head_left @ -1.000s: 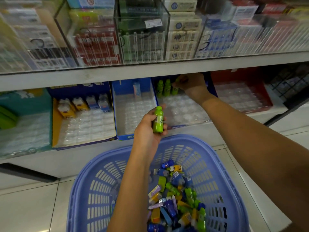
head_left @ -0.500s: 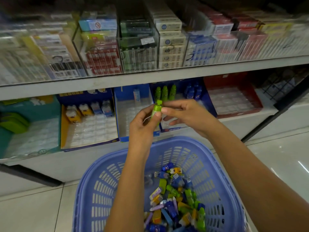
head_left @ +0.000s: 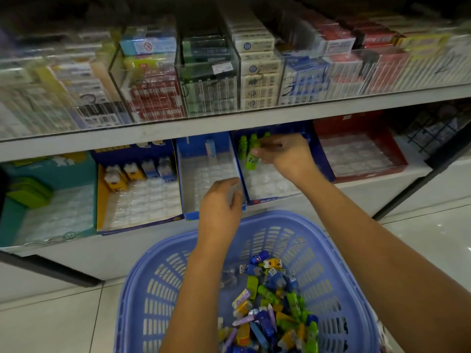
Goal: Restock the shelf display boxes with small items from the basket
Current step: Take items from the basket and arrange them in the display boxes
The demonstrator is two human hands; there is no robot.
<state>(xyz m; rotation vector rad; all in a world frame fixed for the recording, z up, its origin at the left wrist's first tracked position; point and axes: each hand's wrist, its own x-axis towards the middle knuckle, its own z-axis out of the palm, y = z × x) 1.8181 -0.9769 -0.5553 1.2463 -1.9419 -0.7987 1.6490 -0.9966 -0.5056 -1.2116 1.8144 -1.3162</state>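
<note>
A blue plastic basket [head_left: 163, 281] sits low in front of me with several small green, blue, yellow and purple items [head_left: 270, 309] heaped in it. My right hand [head_left: 285, 155] reaches into the dark blue display box [head_left: 321, 159] on the lower shelf and pinches a small green bottle [head_left: 251, 160] over its clear tray, just in front of a row of green bottles [head_left: 248, 143] at the back. My left hand [head_left: 221, 205] hovers above the basket's far rim with loosely curled fingers and holds nothing.
A blue box [head_left: 204, 174] with one item at its back stands left of the dark blue one. Further left are a yellow-blue box [head_left: 137, 197] with a few small bottles and a teal box [head_left: 48, 200]. A red box [head_left: 359, 154] is at right. The upper shelf [head_left: 229, 123] holds packed clear cases.
My right hand took the green bottle from my left hand and carried it up into the dark blue box. My left hand, now without the bottle, dropped toward the basket.
</note>
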